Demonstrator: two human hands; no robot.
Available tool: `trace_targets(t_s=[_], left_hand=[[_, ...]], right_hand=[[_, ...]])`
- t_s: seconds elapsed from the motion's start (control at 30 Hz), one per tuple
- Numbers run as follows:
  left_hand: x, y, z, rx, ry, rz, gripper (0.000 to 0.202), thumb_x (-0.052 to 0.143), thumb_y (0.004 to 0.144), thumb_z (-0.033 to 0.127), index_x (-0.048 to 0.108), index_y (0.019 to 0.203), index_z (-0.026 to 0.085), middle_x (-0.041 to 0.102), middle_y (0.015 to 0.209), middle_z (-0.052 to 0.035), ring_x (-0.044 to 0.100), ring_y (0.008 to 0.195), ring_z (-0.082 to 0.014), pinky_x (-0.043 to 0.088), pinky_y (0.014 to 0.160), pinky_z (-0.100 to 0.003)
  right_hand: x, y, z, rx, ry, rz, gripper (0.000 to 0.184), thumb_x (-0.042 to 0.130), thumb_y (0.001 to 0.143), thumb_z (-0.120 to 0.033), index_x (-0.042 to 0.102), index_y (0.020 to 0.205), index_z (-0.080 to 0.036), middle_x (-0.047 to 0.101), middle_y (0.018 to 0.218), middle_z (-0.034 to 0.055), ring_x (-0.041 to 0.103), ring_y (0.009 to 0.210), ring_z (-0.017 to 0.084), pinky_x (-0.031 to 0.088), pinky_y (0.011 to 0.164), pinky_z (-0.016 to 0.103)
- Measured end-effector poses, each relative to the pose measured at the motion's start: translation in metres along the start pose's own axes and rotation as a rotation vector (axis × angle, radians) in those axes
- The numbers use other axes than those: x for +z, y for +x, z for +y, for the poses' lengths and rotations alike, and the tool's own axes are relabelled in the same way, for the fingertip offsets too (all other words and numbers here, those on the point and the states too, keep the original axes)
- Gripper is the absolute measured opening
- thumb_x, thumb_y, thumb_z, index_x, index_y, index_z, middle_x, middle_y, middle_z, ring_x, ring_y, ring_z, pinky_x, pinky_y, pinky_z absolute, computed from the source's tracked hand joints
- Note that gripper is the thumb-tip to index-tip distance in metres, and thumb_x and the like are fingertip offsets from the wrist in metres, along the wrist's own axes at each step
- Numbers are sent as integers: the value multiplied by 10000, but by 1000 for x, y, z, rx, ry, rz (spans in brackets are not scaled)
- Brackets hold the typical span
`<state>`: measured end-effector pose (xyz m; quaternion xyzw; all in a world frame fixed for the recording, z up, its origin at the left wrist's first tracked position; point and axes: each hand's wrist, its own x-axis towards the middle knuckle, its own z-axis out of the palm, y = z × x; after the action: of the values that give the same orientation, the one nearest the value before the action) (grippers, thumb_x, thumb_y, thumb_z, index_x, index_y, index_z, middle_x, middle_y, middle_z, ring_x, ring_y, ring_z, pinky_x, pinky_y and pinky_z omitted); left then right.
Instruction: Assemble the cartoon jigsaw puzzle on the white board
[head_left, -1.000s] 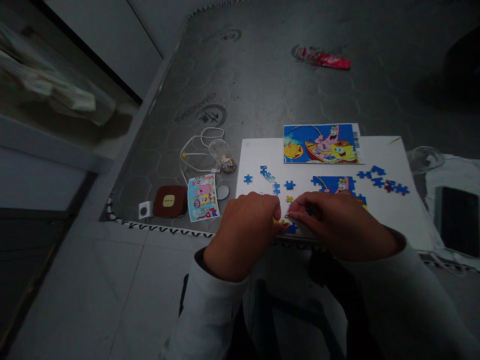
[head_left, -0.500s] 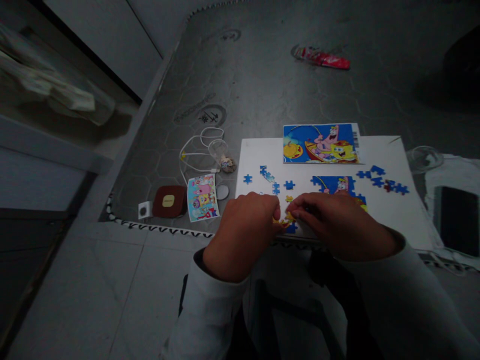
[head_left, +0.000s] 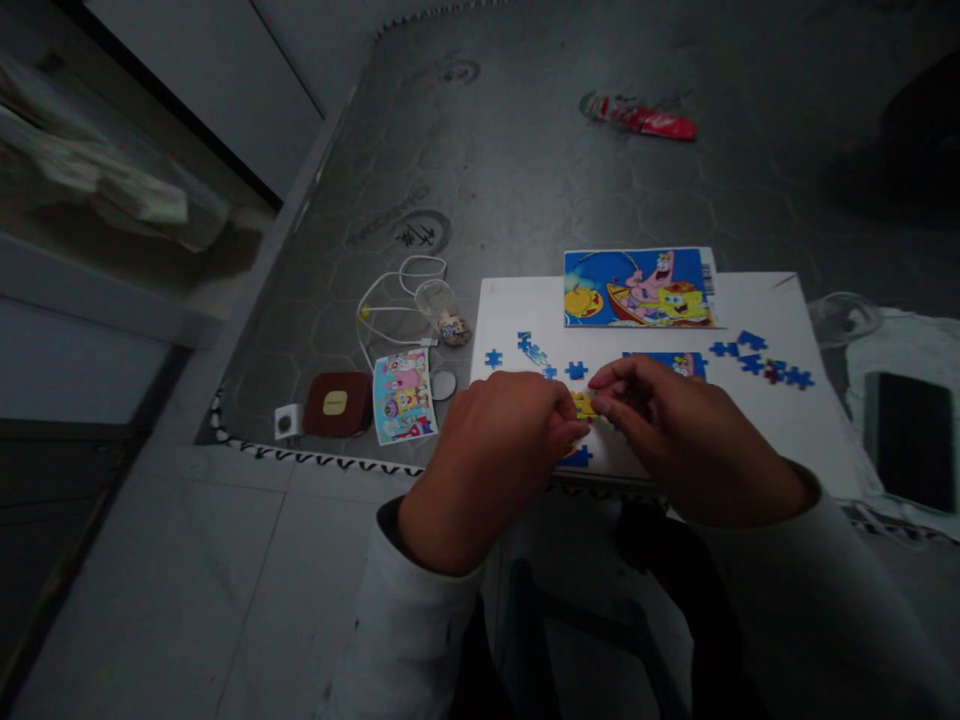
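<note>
Small yellow puzzle pieces (head_left: 583, 405) show between my two hands, low over the white board. My left hand (head_left: 499, 450) is closed, its thumb and forefinger pinching at their left side. From the right, the thumb and fingertips of my right hand (head_left: 671, 435) pinch at their other edge. Just below my left fingertips lies a blue puzzle piece (head_left: 577, 457) at the board's near edge. Behind my right hand is a joined puzzle section (head_left: 667, 362), partly covered by it. Loose blue pieces (head_left: 576, 370) lie beyond my fingers.
The white board (head_left: 510, 300) carries a picture card (head_left: 637, 290) at its far side and more pieces (head_left: 772, 368) at the right. Left of it are a cartoon card (head_left: 405, 395), a brown box (head_left: 337, 403) and a white cable (head_left: 386, 308). A phone (head_left: 915, 440) lies right.
Both hands have moved slightly away from the board's near edge, up to the yellow pieces. My right hand now covers more of the joined puzzle section.
</note>
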<state>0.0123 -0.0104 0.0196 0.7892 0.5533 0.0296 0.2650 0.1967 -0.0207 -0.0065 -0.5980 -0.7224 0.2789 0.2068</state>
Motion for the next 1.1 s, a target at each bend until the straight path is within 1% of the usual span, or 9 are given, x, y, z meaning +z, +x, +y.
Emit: trace_targets(t_s=[0.13, 0.33, 0.4, 0.5, 0.6, 0.77, 0.9, 1.0, 1.1], left_hand=[[-2, 0, 0, 8, -26, 54, 178, 656, 901, 414, 736, 868, 258, 748, 850, 9, 669, 799, -203, 383, 659, -314], [-4, 0, -1, -8, -77, 81, 150, 611, 935, 336, 732, 921, 249, 757, 919, 4, 675, 830, -190, 430, 752, -314], [-5, 0, -1, -9, -93, 80, 158, 590, 947, 330, 725, 940, 249, 756, 920, 4, 677, 839, -190, 434, 761, -313], [-6, 1, -1, -4, -120, 86, 161, 573, 956, 325, 717, 973, 255, 757, 918, 8, 682, 848, -190, 441, 769, -310], [-6, 2, 0, 21, -153, 108, 142, 586, 950, 299, 720, 970, 255, 759, 931, 22, 683, 859, -180, 441, 781, -302], [-7, 3, 2, 48, -201, 153, 136, 599, 940, 254, 721, 1001, 252, 762, 975, 37, 678, 831, -151, 438, 732, -277], [-7, 3, 3, 68, -255, 170, 129, 617, 934, 253, 718, 1015, 253, 762, 983, 45, 673, 811, -136, 443, 715, -262], [-7, 2, 3, 63, -249, 163, 131, 625, 931, 251, 721, 1020, 258, 763, 1005, 47, 669, 811, -135, 439, 721, -266], [-7, 1, 2, 52, -232, 131, 111, 634, 928, 265, 727, 986, 254, 766, 979, 49, 671, 799, -139, 431, 706, -271]], right_hand=[[-4, 0, 0, -38, -47, -21, 167, 511, 915, -265, 655, 997, -239, 717, 786, 8, 618, 627, 172, 386, 632, 317], [-3, 0, 1, -51, -69, -34, 85, 573, 891, -292, 640, 900, -241, 695, 720, -15, 594, 595, 151, 360, 608, 301], [-2, -1, 0, -50, -83, -31, 72, 584, 882, -293, 633, 870, -242, 676, 679, -26, 576, 564, 142, 347, 600, 298], [-2, -1, -2, -56, -101, -41, 91, 596, 880, -307, 627, 821, -245, 632, 602, -46, 546, 522, 132, 327, 593, 298], [-3, 0, -3, -54, -103, -49, 103, 614, 876, -317, 633, 802, -247, 616, 578, -54, 544, 518, 131, 311, 589, 299], [-4, 1, -5, -44, -129, -87, 124, 638, 855, -323, 639, 756, -249, 611, 565, -57, 553, 524, 138, 307, 598, 300], [-3, 0, -6, -48, -118, -87, 163, 637, 860, -340, 649, 729, -244, 616, 566, -43, 542, 521, 142, 305, 604, 304], [-3, 0, -6, -43, -140, -75, 189, 635, 870, -362, 658, 724, -245, 601, 552, -42, 530, 511, 139, 298, 601, 309], [-3, 0, -6, -15, -167, -84, 193, 660, 864, -372, 660, 721, -243, 595, 554, -47, 532, 519, 138, 301, 610, 313]])
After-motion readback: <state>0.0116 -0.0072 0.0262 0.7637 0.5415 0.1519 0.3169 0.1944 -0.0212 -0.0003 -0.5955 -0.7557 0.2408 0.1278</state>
